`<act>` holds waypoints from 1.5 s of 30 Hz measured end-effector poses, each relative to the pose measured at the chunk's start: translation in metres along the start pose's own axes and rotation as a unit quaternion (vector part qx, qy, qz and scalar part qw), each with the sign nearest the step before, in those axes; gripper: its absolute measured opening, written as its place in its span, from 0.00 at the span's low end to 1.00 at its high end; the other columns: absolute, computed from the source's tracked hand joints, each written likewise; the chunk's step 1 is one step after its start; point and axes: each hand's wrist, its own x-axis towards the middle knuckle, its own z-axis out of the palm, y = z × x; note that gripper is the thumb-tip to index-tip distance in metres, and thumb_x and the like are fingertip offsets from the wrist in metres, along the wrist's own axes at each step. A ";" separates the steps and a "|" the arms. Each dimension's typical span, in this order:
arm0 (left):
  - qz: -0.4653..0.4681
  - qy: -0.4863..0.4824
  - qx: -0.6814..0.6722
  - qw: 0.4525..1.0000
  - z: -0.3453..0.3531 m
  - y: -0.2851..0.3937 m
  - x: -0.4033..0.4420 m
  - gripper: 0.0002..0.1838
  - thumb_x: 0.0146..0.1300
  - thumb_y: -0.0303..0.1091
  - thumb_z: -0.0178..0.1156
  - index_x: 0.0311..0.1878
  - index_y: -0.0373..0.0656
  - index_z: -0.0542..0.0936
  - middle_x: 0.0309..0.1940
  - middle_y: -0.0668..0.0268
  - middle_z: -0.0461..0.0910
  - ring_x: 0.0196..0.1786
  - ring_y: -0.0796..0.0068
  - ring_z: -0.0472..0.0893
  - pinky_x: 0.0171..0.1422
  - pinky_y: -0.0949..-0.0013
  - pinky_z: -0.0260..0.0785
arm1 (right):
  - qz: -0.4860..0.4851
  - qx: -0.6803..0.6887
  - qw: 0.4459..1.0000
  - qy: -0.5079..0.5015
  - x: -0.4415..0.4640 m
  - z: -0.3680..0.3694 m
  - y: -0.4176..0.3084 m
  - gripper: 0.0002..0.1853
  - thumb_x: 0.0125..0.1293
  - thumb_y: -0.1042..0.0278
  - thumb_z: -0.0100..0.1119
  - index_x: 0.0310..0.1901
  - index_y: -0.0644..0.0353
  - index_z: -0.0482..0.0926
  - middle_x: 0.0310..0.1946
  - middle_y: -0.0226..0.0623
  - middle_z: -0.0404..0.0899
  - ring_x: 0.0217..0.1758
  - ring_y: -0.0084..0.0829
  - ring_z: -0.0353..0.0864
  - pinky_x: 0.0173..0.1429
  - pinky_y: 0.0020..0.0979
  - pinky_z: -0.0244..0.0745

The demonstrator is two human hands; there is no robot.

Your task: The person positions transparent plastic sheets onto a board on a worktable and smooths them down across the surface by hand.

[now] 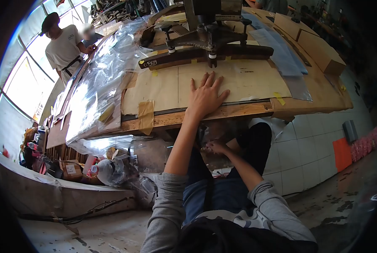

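Observation:
My left hand (205, 98) lies palm down on a cream-coloured sheet (155, 90), fingers spread and holding nothing. Just beyond its fingertips hangs a black metal machine head (209, 40) with a long dark bar (239, 51) across the sheet. Yellow tape (146, 117) is stuck over the wooden front edge of the table (235, 111). Below that edge, between my knees, my right hand (216, 147) has its fingers curled. What it holds, if anything, is too dark and small to make out.
Clear plastic film (98, 80) covers the table's left side; bluish plastic sheets (277, 48) and a cardboard box (321, 52) are at the right. Another person (66, 46) stands at the far left. A large plastic bottle (108, 170) and clutter lie below left.

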 end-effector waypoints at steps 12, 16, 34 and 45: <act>-0.032 0.053 0.019 0.998 0.002 0.001 -0.003 0.31 0.64 0.57 0.47 0.66 0.50 0.68 0.69 0.58 0.63 0.73 0.58 0.59 0.73 0.45 0.46 | -0.030 -0.211 0.970 -0.116 -0.154 -0.096 -0.049 0.13 0.60 0.60 0.60 0.33 0.64 0.82 0.30 0.47 0.82 0.35 0.42 0.83 0.41 0.38 0.75; -0.039 0.057 0.025 0.997 0.003 0.002 -0.003 0.32 0.63 0.57 0.48 0.65 0.50 0.69 0.68 0.58 0.64 0.72 0.58 0.60 0.73 0.46 0.47 | -0.202 -0.009 0.967 0.159 -0.208 -0.168 -0.198 0.09 0.67 0.67 0.55 0.37 0.63 0.81 0.33 0.37 0.83 0.38 0.29 0.82 0.45 0.28 0.74; -0.048 0.136 -0.054 0.988 -0.013 0.000 -0.019 0.21 0.67 0.50 0.50 0.50 0.46 0.80 0.55 0.58 0.77 0.60 0.61 0.75 0.67 0.53 0.58 | -0.170 -0.321 0.847 0.389 -0.110 -0.209 -0.220 0.17 0.66 0.54 0.54 0.53 0.50 0.78 0.58 0.26 0.76 0.65 0.32 0.70 0.66 0.42 0.60; -0.041 0.085 0.005 0.996 -0.009 -0.005 -0.020 0.33 0.62 0.57 0.52 0.61 0.41 0.74 0.65 0.55 0.68 0.69 0.60 0.66 0.74 0.54 0.51 | -0.122 -0.337 0.825 0.437 -0.088 -0.202 -0.228 0.15 0.65 0.57 0.55 0.52 0.49 0.78 0.56 0.24 0.78 0.63 0.35 0.71 0.63 0.47 0.59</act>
